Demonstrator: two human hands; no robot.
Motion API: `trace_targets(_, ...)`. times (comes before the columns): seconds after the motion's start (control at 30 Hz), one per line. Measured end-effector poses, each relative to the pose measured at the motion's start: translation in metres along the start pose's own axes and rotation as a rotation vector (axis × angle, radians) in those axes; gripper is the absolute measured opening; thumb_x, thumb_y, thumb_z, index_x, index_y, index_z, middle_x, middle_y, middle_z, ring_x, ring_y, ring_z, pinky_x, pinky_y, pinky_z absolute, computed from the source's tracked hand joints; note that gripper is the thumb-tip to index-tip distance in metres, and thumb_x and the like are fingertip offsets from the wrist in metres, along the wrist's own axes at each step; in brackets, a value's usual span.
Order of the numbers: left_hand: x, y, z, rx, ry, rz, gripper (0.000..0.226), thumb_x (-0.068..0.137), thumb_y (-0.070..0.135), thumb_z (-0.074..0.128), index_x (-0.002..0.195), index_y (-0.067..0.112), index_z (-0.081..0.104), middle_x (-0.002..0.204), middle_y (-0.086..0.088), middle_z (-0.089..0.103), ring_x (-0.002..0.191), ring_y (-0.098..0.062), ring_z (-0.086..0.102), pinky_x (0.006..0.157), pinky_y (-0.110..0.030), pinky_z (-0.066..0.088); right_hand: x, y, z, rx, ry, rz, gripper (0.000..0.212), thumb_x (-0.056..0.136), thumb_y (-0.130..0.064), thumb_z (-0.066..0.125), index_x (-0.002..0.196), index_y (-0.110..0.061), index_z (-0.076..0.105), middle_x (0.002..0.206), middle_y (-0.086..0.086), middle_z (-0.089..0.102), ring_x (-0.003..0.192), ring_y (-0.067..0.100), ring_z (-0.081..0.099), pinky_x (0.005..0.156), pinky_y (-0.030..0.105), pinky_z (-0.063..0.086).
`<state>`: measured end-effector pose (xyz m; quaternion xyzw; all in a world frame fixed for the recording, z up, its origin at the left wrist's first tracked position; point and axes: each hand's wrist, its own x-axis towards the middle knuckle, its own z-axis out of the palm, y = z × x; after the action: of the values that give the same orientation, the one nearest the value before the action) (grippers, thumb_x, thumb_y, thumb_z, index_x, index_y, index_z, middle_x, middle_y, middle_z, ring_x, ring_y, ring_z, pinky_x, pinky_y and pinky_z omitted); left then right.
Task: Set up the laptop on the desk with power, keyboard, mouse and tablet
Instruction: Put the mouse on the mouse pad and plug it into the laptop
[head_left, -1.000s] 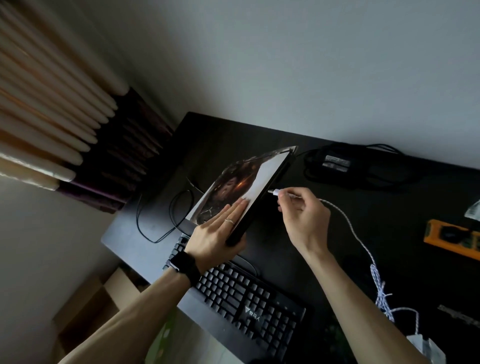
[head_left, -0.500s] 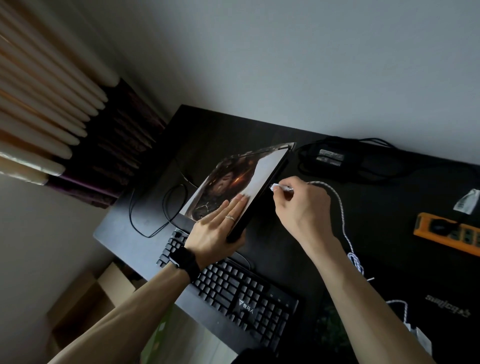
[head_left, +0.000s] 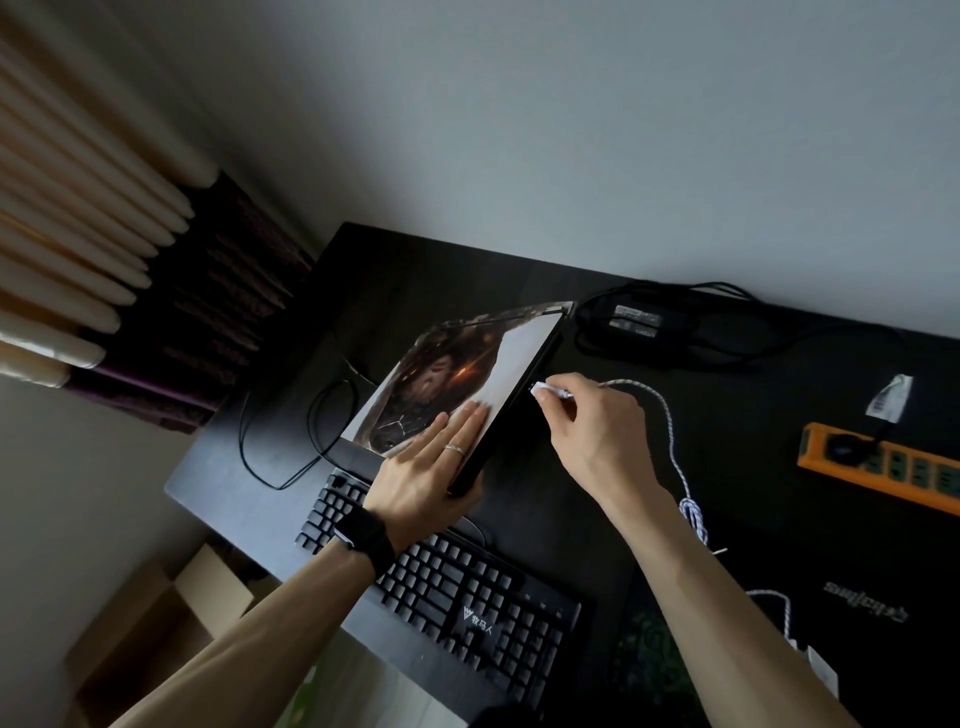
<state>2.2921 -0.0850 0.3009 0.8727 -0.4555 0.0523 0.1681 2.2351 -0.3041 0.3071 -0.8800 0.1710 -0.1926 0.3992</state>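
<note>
Black desk (head_left: 727, 426): tablet (head_left: 467, 384) tilted, long axis toward far wall | left hand (head_left: 426, 473) flat, fingers spread on screen | right hand (head_left: 587, 431) pinches white plug (head_left: 543, 388) at tablet's edge | keyboard (head_left: 457, 587) logo legible, characters unclear

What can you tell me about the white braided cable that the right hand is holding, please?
The white braided cable looks like woven fabric flecked with dark thread. Its white plug is pinched in the right hand at the right edge of the propped-up tablet; whether it is seated cannot be told. From the hand it trails loosely across the black desk, bunches in a small tangle and runs on toward a white piece at the lower right.
</note>
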Motion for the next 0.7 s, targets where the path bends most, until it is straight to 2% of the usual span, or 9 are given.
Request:
trace_targets(0.07, 0.002, 0.003, 0.002, 0.004, -0.005, 0.000, 0.060, 0.094, 0.027, 0.058, 0.147, 0.005, 0.040, 0.150, -0.009, 0.045, 0.130, -0.027, 0.053, 0.095, -0.045, 0.054, -0.006, 0.005, -0.001, 0.044, 0.045, 0.043, 0.022, 0.099, -0.032, 0.063, 0.100, -0.014, 0.076, 0.081, -0.001, 0.077, 0.071, 0.018, 0.072, 0.067, 0.034, 0.055)
trace_targets(0.13, 0.002, 0.004, 0.003, 0.006, -0.022, -0.012, 0.062, 0.094, 0.029, 0.056, 0.150, 0.009, 0.036, 0.150, -0.009, 0.044, 0.129, -0.029, 0.053, 0.093, -0.047, 0.055, -0.010, 0.009, -0.002, 0.158, 0.049, 0.216, 0.029, 0.100, -0.042, 0.057, 0.090, -0.020, 0.075, 0.073, -0.009, 0.074, 0.066, 0.006, 0.069, 0.068, 0.037, 0.056)
trace_targets(0.2, 0.002, 0.006, 0.003, 0.007, -0.048, -0.018, 0.065, 0.095, 0.031, 0.056, 0.151, 0.014, 0.028, 0.151, -0.009, 0.042, 0.130, -0.031, 0.052, 0.093, -0.049, 0.054, -0.009, 0.013, -0.001, 0.263, 0.010, 0.413, 0.038, 0.099, -0.050, 0.052, 0.080, -0.025, 0.072, 0.065, -0.013, 0.072, 0.063, 0.005, 0.067, 0.073, 0.041, 0.057)
trace_targets(0.3, 0.002, 0.008, 0.005, 0.006, -0.069, -0.024, 0.067, 0.095, 0.031, 0.057, 0.151, 0.015, 0.024, 0.152, -0.009, 0.041, 0.131, -0.033, 0.051, 0.093, -0.051, 0.053, -0.004, 0.015, 0.001, 0.341, -0.051, 0.573, 0.045, 0.098, -0.053, 0.050, 0.070, -0.024, 0.070, 0.062, -0.015, 0.071, 0.058, 0.008, 0.068, 0.077, 0.047, 0.058)
trace_targets(0.43, 0.004, 0.013, 0.006, 0.024, -0.084, -0.039, 0.062, 0.095, 0.030, 0.056, 0.149, 0.008, 0.036, 0.151, -0.010, 0.042, 0.129, -0.034, 0.052, 0.090, -0.052, 0.055, -0.004, 0.018, 0.007, 0.372, -0.083, 0.593, 0.045, 0.096, -0.053, 0.053, 0.067, -0.023, 0.070, 0.060, -0.013, 0.071, 0.055, 0.005, 0.068, 0.074, 0.045, 0.060)
trace_targets(0.7, 0.004, 0.026, 0.020, 0.093, -0.106, -0.057, 0.068, 0.088, 0.029, 0.065, 0.147, 0.007, 0.040, 0.152, -0.009, 0.041, 0.128, -0.040, 0.052, 0.084, -0.056, 0.057, -0.007, 0.035, 0.013, 0.447, -0.060, 0.666, 0.041, 0.093, -0.052, 0.057, 0.068, -0.022, 0.072, 0.060, -0.009, 0.072, 0.055, 0.009, 0.070, 0.072, 0.044, 0.063)
